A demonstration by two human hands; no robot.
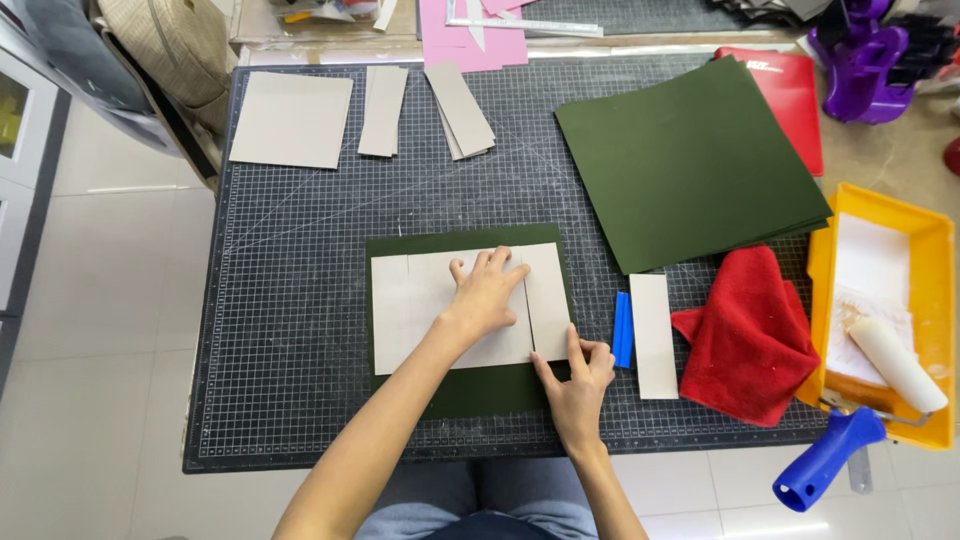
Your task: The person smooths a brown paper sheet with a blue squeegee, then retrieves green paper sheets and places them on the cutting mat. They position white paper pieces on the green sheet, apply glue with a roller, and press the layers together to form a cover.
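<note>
Grey board panels point(440, 300): three, lying on dark green sheet point(480, 395), centre of cutting mat point(300, 300). Left hand point(487, 295): flat, fingers spread, pressing the middle panel. Right hand point(580, 370): grip pinched on the right panel's lower corner. Risk: a nudge skews the narrow gaps.

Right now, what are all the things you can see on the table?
cutting mat: one, dark gridded, covers table
green sheet: one, dark green, mat centre
grey boards: three, on the green sheet
spare boards: several, grey, mat's far edge
green paper stack: one, far right
red cloth: one, right
grey strip: one, beside blue tool
yellow tray: one, holds a roller
left hand: flat on boards
right hand: at the right board's lower edge
</note>
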